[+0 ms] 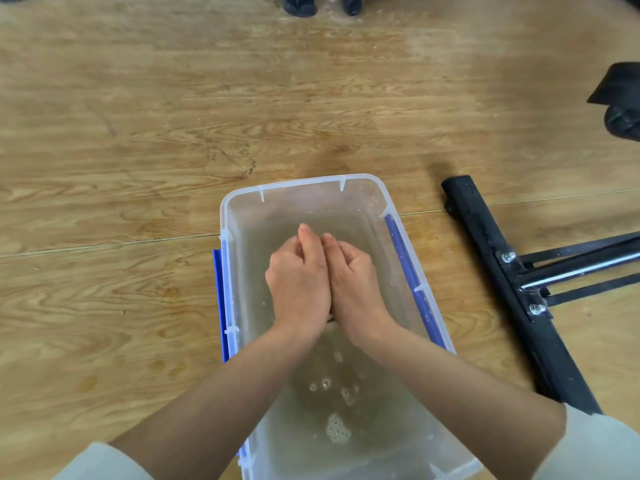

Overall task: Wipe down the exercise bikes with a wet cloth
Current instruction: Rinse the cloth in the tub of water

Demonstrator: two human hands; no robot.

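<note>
A clear plastic tub (301,184) with blue side latches stands on the wooden floor, holding murky water with a few bubbles. My left hand (298,275) and my right hand (353,278) are pressed side by side above the water, fingers curled shut. Only a small dark sliver of the cloth (330,319) shows between the wrists; the rest is hidden inside my hands. The black base bar of an exercise bike (491,244) lies on the floor just right of the tub.
A black bike part (620,98) juts in at the right edge. Two dark feet of other equipment (301,5) sit at the top edge. Wooden floor stretches to the left of the tub and beyond it.
</note>
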